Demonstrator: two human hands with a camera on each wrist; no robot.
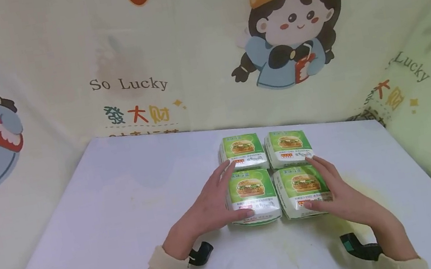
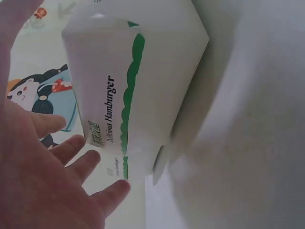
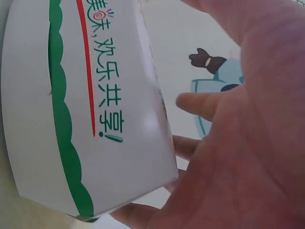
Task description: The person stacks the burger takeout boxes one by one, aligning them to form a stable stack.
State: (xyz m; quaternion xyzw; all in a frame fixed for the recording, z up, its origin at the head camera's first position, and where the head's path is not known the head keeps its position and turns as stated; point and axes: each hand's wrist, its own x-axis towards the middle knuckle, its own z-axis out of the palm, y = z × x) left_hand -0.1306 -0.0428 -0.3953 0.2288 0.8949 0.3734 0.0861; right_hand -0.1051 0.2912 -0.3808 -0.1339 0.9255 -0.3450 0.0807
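Four is past my count, so several green-and-white hamburger boxes stand close together in two rows on the table. My left hand (image 1: 207, 204) spreads its fingers along the left side of the front left hamburger box (image 1: 253, 192), thumb over its front edge. In the left wrist view, the fingers (image 2: 112, 196) look apart from the white side of a box (image 2: 102, 81). My right hand (image 1: 345, 196) lies likewise by the front right hamburger box (image 1: 297, 185), fingers extended. In the right wrist view its fingers are beside a box (image 3: 109, 157); contact is unclear.
Behind are the back left box (image 1: 243, 146) and back right box (image 1: 287, 142). The white table (image 1: 128, 223) ends at a printed cloth backdrop (image 1: 194, 53). Black wrist-worn pieces (image 1: 201, 253) project under both forearms.
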